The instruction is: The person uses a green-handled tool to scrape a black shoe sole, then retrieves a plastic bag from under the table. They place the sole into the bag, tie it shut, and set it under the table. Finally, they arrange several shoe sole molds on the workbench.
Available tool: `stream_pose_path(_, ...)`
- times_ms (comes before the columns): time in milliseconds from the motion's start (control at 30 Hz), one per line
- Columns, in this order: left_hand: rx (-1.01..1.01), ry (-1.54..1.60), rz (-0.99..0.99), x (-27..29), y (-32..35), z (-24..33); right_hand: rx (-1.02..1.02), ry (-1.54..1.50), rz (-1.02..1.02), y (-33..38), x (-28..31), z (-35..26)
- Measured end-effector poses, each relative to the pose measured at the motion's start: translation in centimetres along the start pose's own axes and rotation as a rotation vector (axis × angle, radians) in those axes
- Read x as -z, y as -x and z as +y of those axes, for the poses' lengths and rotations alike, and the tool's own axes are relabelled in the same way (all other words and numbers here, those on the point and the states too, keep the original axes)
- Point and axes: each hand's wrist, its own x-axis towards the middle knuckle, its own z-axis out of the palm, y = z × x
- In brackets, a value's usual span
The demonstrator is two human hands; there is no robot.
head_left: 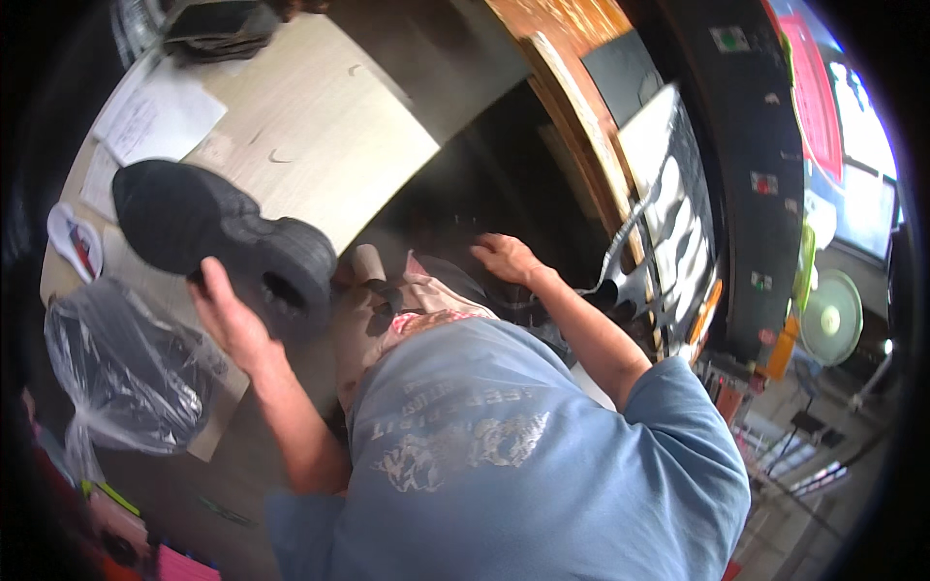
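A thick black stack of sole-shaped pieces [184,213] lies across the near edge of the pale table, its rounded end with a dark hollow toward me. My left hand [232,318] is at the stack's near side, fingers stretched upward and slightly blurred. Its fingertips overlap the black edge in view; I see no grip around it. My right hand [509,259] hangs over the dark area right of the table, fingers loosely bent, with nothing visible in them. On my lap lies a beige and pink cloth [426,298].
A clear plastic bag [136,373] with dark contents sits at the near left. Papers [160,111], a white and red object [76,240] and a dark folded item [221,31] lie on the table [320,107]. Cut-out black sheet [668,203] stands at right; a green fan [831,318] is beyond.
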Motion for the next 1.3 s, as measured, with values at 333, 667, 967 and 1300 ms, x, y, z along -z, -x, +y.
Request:
stream_pose_path(333,-0.037,-0.020,-0.041,-1.0,0.6,1.3,-0.033,0.292,-0.415,8.7,2.4,7.3)
stream_pose_path(667,-0.061,-0.044,-0.102,0.2,-0.2,0.6,0.132,-0.138,-0.338,8.4,7.0,3.0)
stream_pose_path(967,-0.018,-0.056,-0.074,0.1,-0.3,0.6,0.065,-0.504,0.040,6.6,7.1,7.1)
stream_pose_path(1300,0.017,0.011,-0.059,0.0,-0.2,0.7,-0.107,0.579,0.059,-2.5,-1.9,21.6)
